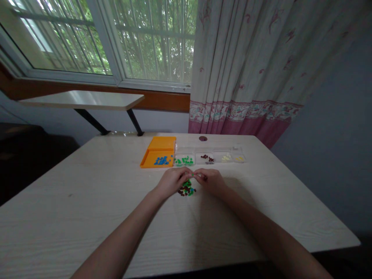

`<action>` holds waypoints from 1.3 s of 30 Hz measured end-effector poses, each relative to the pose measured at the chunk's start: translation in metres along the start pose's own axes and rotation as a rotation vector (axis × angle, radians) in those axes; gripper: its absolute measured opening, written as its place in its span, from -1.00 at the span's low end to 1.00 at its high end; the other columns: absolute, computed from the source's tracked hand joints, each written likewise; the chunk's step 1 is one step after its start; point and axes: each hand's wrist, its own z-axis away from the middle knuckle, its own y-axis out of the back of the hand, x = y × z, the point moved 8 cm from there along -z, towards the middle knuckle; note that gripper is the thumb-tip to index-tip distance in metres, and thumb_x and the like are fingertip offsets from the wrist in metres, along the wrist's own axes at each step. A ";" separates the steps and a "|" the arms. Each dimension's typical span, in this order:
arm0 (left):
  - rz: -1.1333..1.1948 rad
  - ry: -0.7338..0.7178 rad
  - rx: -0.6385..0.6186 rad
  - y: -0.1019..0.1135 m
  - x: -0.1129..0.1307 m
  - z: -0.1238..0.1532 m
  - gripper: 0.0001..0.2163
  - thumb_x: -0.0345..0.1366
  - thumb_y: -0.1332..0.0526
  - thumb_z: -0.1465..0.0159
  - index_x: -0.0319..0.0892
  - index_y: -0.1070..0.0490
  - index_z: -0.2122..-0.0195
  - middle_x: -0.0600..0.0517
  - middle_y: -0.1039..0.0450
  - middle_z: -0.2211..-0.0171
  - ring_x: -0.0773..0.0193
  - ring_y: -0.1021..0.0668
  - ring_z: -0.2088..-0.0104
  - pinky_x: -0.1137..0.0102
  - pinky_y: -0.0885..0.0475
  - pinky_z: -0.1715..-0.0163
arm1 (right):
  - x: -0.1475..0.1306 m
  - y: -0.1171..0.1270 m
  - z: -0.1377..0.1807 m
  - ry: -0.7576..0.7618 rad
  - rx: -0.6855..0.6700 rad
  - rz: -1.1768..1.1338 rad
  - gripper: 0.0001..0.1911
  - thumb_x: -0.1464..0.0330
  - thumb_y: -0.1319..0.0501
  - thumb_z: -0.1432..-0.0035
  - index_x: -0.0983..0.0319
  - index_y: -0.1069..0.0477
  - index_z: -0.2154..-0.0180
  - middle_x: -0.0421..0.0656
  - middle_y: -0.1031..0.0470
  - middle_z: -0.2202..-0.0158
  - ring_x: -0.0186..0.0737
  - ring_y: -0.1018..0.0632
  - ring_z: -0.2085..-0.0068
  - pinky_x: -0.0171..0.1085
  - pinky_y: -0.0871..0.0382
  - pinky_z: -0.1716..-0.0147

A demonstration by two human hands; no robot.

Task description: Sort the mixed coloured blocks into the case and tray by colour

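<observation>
My left hand [173, 180] and my right hand [211, 180] come together above the table, both with fingers pinched. Between their fingertips is a small green piece [192, 174], too small to make out its exact kind. Just below the hands lies a small pile of green, brown and a few blue pieces [186, 190], partly covered by my left hand. Beyond the hands stand an open orange case [161, 144] with blue pieces [163, 160] and a clear tray with green pieces [184, 160].
Further right, clear compartments hold brown pieces [207, 158], cream pieces [226, 158] and yellow pieces [239, 158]. A round dark disc [203, 138] is at the table's back edge. A raised shelf [87, 99] on black legs stands back left, with window and curtain [226, 58] behind.
</observation>
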 end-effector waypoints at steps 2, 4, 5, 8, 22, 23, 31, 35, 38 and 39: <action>0.007 0.001 0.001 0.000 0.000 0.000 -0.79 -0.21 -0.03 -0.22 -0.17 -0.41 0.32 0.06 -0.46 0.42 0.37 -0.44 0.42 0.54 -0.24 0.43 | -0.001 0.000 0.000 0.009 0.008 -0.006 -0.83 0.30 -0.14 -0.06 0.15 -0.47 0.30 -0.27 -0.44 0.62 -0.41 -0.40 0.59 -0.45 -0.20 0.49; 0.012 0.003 0.006 0.000 0.000 0.000 -0.79 -0.21 -0.03 -0.22 -0.17 -0.41 0.31 0.06 -0.45 0.43 0.37 -0.44 0.42 0.54 -0.24 0.43 | -0.001 0.001 0.000 0.014 0.019 -0.016 -0.83 0.30 -0.14 -0.06 0.16 -0.47 0.32 -0.28 -0.42 0.63 -0.42 -0.38 0.60 -0.46 -0.20 0.52; 0.013 0.008 0.012 0.001 0.000 0.000 -0.78 -0.20 -0.03 -0.22 -0.17 -0.40 0.30 0.07 -0.45 0.43 0.38 -0.44 0.43 0.54 -0.24 0.43 | -0.001 0.002 0.000 0.014 0.032 -0.020 -0.83 0.30 -0.13 -0.06 0.17 -0.46 0.33 -0.28 -0.41 0.64 -0.42 -0.38 0.61 -0.46 -0.20 0.52; -0.005 0.039 0.026 0.003 -0.003 0.000 -0.76 -0.18 0.00 -0.23 -0.17 -0.39 0.29 0.08 -0.44 0.46 0.38 -0.43 0.45 0.53 -0.23 0.45 | 0.001 0.014 -0.002 0.022 0.120 -0.031 -0.80 0.27 -0.11 -0.08 0.19 -0.46 0.36 -0.25 -0.42 0.62 -0.42 -0.39 0.59 -0.45 -0.23 0.51; -0.202 0.048 -0.090 -0.004 -0.016 0.000 -0.78 -0.23 0.03 -0.22 -0.13 -0.38 0.32 0.05 -0.46 0.42 0.34 -0.46 0.44 0.52 -0.20 0.48 | 0.013 0.101 0.005 -0.078 0.713 -0.101 -0.78 0.23 -0.13 -0.05 0.20 -0.48 0.44 -0.17 -0.48 0.52 -0.36 -0.41 0.57 -0.35 -0.32 0.54; -0.206 0.052 -0.098 -0.005 -0.017 0.000 -0.77 -0.23 0.03 -0.22 -0.14 -0.38 0.32 0.04 -0.46 0.41 0.33 -0.47 0.43 0.52 -0.21 0.47 | 0.012 0.100 0.005 -0.073 0.709 -0.111 -0.78 0.24 -0.13 -0.05 0.20 -0.48 0.44 -0.17 -0.48 0.52 -0.36 -0.41 0.56 -0.35 -0.32 0.53; -0.240 0.033 -0.109 -0.005 -0.016 0.001 -0.78 -0.23 0.05 -0.23 -0.12 -0.37 0.31 0.04 -0.47 0.39 0.31 -0.48 0.38 0.51 -0.23 0.43 | 0.009 0.099 0.004 -0.020 0.686 -0.091 -0.81 0.27 -0.15 -0.06 0.19 -0.48 0.43 -0.18 -0.50 0.51 -0.38 -0.40 0.57 -0.37 -0.32 0.54; -0.275 0.027 -0.118 -0.006 -0.017 0.001 -0.78 -0.23 0.05 -0.23 -0.11 -0.36 0.31 0.04 -0.48 0.39 0.29 -0.49 0.37 0.50 -0.22 0.43 | 0.012 0.093 0.001 0.005 0.656 -0.110 -0.83 0.29 -0.16 -0.06 0.21 -0.49 0.42 -0.17 -0.51 0.50 -0.38 -0.41 0.56 -0.39 -0.32 0.52; -0.283 0.015 -0.123 -0.006 -0.017 0.001 -0.77 -0.22 0.06 -0.24 -0.11 -0.36 0.31 0.03 -0.48 0.40 0.29 -0.49 0.38 0.50 -0.23 0.42 | 0.019 0.070 -0.012 -0.016 0.488 -0.136 -0.81 0.28 -0.14 -0.08 0.20 -0.48 0.38 -0.18 -0.52 0.44 -0.37 -0.46 0.50 -0.41 -0.32 0.47; -0.287 0.013 -0.122 -0.006 -0.017 0.001 -0.77 -0.22 0.06 -0.24 -0.12 -0.36 0.32 0.03 -0.48 0.40 0.29 -0.49 0.38 0.50 -0.23 0.42 | 0.020 0.060 -0.018 -0.020 0.402 -0.133 -0.81 0.27 -0.13 -0.09 0.19 -0.48 0.37 -0.18 -0.53 0.42 -0.37 -0.47 0.47 -0.41 -0.33 0.45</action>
